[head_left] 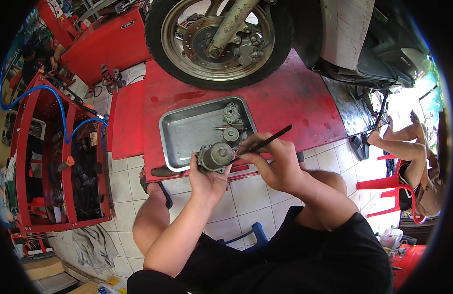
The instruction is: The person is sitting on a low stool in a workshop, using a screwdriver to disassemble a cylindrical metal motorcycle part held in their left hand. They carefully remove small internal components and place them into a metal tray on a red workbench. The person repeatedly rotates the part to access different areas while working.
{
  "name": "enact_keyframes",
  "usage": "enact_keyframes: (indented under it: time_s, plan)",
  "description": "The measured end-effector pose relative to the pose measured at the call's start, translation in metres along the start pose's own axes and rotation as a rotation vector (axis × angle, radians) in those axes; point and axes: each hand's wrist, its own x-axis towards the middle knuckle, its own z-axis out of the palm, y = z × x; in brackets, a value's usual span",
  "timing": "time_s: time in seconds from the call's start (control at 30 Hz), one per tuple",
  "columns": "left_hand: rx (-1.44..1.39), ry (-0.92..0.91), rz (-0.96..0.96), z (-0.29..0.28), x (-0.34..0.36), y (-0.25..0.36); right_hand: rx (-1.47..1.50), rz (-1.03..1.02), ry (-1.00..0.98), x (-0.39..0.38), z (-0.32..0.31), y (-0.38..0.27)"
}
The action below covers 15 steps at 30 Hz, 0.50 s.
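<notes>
My left hand (207,183) holds up a grey metal engine part (216,156) with a round, domed body and a flange at its base. The fingers wrap it from below, above the near edge of a metal tray (184,132). In my right hand (278,166) is a slim dark stick-like tool (274,138), pinched and slanting up to the right. Its lower end reaches the side of the engine part; my fingers hide the tip. Inside the tray lie a grey metal housing (231,113) and a round-capped metal part (231,134).
The tray rests on a red lift platform (285,105) under a motorcycle wheel (219,44). To the left stands a red tool cart (62,223) with a blue air hose (64,115). A person (407,147) sits on a red chair (383,183) at right. A blue stool (258,235) is below me.
</notes>
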Motion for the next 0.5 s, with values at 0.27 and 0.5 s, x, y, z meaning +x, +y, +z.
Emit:
enact_keyframes:
  time_s: [0.27, 0.5]
  plan:
    - [-0.013, -0.011, 0.003, -0.003, 0.002, 0.0, 0.046, 0.025, -0.002, 0.001, -0.001, 0.0]
    - [-0.06, -0.064, -0.026, -0.004, 0.001, 0.002, 0.229, 0.106, -0.148, 0.011, -0.007, -0.009]
